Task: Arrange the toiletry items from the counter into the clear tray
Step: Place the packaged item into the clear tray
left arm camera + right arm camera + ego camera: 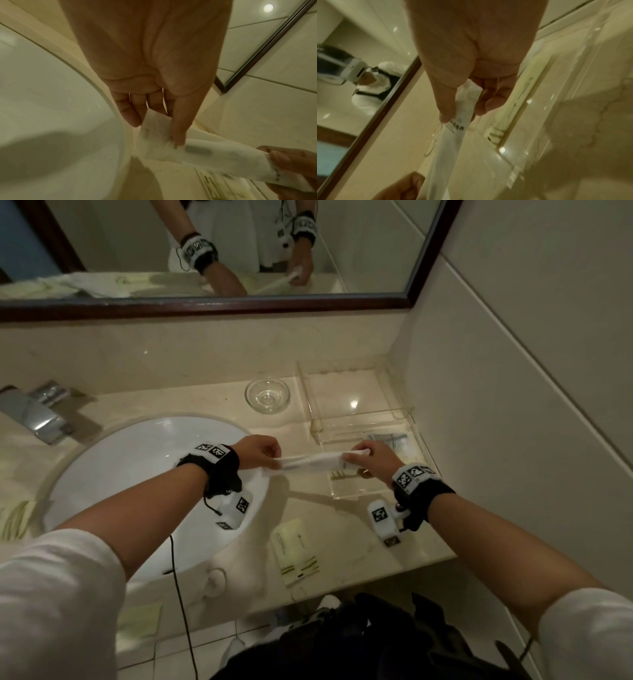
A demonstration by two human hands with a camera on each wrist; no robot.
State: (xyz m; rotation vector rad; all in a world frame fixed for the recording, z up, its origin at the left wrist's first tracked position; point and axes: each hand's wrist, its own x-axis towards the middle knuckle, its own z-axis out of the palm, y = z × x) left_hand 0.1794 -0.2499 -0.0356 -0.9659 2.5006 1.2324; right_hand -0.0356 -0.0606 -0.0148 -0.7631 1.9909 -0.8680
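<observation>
**Head view: long sachet held at both ends beside the tray**

Head view shows a long white sachet [310, 463] stretched between both hands above the surface [342, 529], between the sink [137, 460] and the clear tray [356, 419]. Its left end is pinched by the left hand [258, 451] and its right end is gripped by the right hand [371, 457], just over the tray's near compartment. The tray stands in the far right corner of the surface; some packets are already seen in its near section. One green-striped packet [298, 549] is left lying near the front edge.

The step in hand is judged to be the carrying of the sachet into the tray. Next, the left pinch would need to be released and the sachet lowered flat inside the walls.
</observation>
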